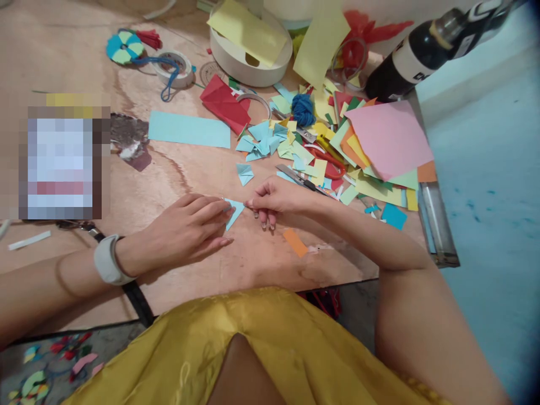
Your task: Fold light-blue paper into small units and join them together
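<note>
A small folded piece of light blue paper (236,212), roughly triangular, lies on the wooden table between my two hands. My left hand (192,222) is palm down, its fingertips holding the left side of the paper against the table. At the paper's right corner, my right hand (268,201) pinches with thumb and forefinger, the other fingers curled below. Part of the paper is hidden under my left fingers. Just above sits another folded light blue piece (244,174). Several similar folded pieces (262,139) lie together farther back.
A cutter knife (301,179) and red-handled scissors (333,163) lie among paper scraps beyond my right forearm. A light blue strip (189,130) lies left of them. Pink paper (390,140), a dark bottle (405,59) and a white tape roll (172,68) are farther back. An orange piece (295,242) lies nearer.
</note>
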Available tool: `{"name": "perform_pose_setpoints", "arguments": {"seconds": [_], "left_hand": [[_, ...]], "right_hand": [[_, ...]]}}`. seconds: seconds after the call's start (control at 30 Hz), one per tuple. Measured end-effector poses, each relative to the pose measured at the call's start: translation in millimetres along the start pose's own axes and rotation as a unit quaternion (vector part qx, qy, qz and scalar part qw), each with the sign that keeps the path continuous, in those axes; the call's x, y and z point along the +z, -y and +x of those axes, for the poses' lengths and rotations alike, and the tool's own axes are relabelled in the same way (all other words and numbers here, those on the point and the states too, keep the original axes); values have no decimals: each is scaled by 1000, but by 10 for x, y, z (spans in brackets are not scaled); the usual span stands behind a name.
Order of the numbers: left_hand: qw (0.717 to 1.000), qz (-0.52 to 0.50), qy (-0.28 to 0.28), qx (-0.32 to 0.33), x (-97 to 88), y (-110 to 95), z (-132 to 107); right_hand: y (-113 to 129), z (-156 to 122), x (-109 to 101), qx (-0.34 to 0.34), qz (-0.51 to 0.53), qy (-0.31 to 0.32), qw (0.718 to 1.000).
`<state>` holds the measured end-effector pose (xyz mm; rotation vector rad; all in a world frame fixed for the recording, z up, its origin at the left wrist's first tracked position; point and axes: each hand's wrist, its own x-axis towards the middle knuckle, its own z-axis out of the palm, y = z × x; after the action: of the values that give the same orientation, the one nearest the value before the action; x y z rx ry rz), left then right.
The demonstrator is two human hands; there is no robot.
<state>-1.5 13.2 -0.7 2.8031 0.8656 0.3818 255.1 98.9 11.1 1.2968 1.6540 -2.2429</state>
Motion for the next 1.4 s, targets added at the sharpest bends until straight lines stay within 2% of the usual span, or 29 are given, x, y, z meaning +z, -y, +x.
{"name": "perform_pose_setpoints", "arguments": {"seconds": [0.13, 0.27, 0.33, 0.37, 0.4, 0.47, 0.53, 0.57, 0.7, 0.8, 0.93, 1.07, 1.13, 1.23, 1.3, 1.4], "left_hand": [[999, -28, -5, -15, 9, -15, 16], [999, -34, -22, -15, 42, 15, 15], [999, -45, -31, -7, 53, 68, 5], [998, -52, -35, 1, 54, 102, -1], [997, -59, -39, 13, 50, 140, -9], [997, -60, -45, 33, 30, 215, -28], [997, -41, -54, 40, 0, 276, -47], [997, -29, -61, 39, -16, 298, -56], [995, 18, -93, -1, -55, 327, -81], [992, 48, -105, -53, -60, 310, -78], [985, 33, -121, -116, -61, 288, -45], [976, 3, -158, -152, -88, 289, -17], [969, -36, -165, -181, -108, 292, -15], [944, -169, -155, -237, -114, 273, -19], [923, -270, -139, -235, -94, 236, -15], [894, -385, -113, -198, -51, 165, 5]], "right_hand": [[-79, -57, -33, 13, -3, -12, 1000], [-117, -198, 11, 17, -27, -53, 998], [-123, -252, 79, -27, -52, -102, 993], [-127, -259, 115, -77, -76, -141, 984], [-132, -250, 148, -142, -115, -185, 966], [-148, -184, 184, -273, -219, -247, 904], [-163, -77, 177, -341, -307, -254, 852], [-169, -21, 161, -350, -335, -242, 841], [-167, 122, 107, -329, -352, -204, 852], [-150, 136, 128, -324, -323, -211, 864], [-143, 153, 213, -326, -308, -215, 867], [-167, 200, 274, -333, -299, -224, 866], [-168, 195, 295, -352, -246, -249, 868], [-143, 144, 352, -377, -172, -292, 862], [-125, 107, 414, -378, -151, -303, 862], [-129, 89, 509, -361, -120, -287, 879]]}}
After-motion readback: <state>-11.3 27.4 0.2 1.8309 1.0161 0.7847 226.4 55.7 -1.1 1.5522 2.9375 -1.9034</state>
